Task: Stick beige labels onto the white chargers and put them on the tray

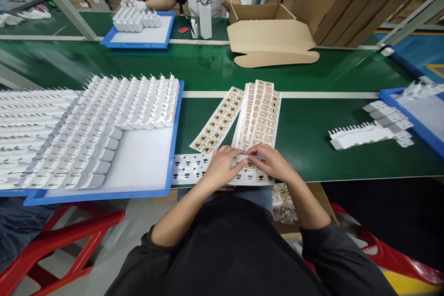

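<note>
My left hand (222, 166) and my right hand (272, 161) meet over a white backing sheet (189, 166) lying along the table's front edge. On both, thumb and fingers are drawn together at the tips; whatever is between them is too small to make out. Dark printed cut-out shapes run along the sheet's left part, and tan stickers (261, 175) sit on its right end under my right hand. Just beyond my fingers lies a stack of sticker sheets (260, 115) with tan labels in rows. One more sticker sheet (219, 120) slants to its left.
At left, a blue-rimmed tray (145, 190) holds rows of white plastic parts (138, 97) with upright pins. More white parts (367, 134) lie at right beside another blue tray (391, 95). Across the table, a gloved person sits behind an open cardboard box (270, 37) and a bottle (205, 21).
</note>
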Motion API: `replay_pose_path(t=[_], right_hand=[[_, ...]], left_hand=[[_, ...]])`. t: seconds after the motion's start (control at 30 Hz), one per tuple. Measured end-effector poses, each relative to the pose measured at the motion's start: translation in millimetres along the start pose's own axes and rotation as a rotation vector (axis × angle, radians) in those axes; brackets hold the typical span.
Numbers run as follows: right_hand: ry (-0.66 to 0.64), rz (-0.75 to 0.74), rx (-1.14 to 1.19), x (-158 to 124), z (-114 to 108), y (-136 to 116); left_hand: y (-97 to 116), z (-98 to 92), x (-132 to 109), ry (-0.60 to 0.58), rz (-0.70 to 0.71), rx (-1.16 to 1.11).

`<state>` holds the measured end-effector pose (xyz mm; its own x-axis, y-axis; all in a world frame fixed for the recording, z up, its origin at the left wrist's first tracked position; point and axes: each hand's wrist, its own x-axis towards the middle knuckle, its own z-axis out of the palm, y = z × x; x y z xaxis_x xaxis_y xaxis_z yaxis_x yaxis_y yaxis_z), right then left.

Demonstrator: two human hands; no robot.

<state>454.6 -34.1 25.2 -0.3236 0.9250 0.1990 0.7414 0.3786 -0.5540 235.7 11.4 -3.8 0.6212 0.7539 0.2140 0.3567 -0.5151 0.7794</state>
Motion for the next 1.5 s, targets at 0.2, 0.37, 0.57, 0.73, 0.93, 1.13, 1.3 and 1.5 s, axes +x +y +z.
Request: replay_pose_path(t=[0.2,0.37,0.57,0.73,0.93,1.13,1.3,1.5], right_hand=[[0.135,-0.192,-0.132,0,0,-11],[0.243,-0.361,-0.383,-2,5,-9],[0.303,-0.43,-0.421,-5,11,-8],[0.352,-0.284,-0.107,-21,5,-7],[0.446,0.098,0.371,-38,25,2],[0.389,0.247,0.333,-33,55,18],[0.343,0.342,0.337,-31,57,33],[0.31,0.34,0.262,-15,57,36]], left_hand=[[11,-22.1,19,-0.232,-0.194,-0.1],[7,-20.1,21,-0.27,-0.265,-0.145],[9,-19.7,24,-0.265,-0.28,-0.137],[5,-6.0,24,-0.136,-0.302,0.071],[6,20.4,21,0.027,-0.195,0.306],[3,-20.7,-10,0.243,-0.037,0.244],[-41,-120.2,-71,0.599,-0.219,0.513],[-93,-201.2,-152,0.761,-0.809,0.928]])
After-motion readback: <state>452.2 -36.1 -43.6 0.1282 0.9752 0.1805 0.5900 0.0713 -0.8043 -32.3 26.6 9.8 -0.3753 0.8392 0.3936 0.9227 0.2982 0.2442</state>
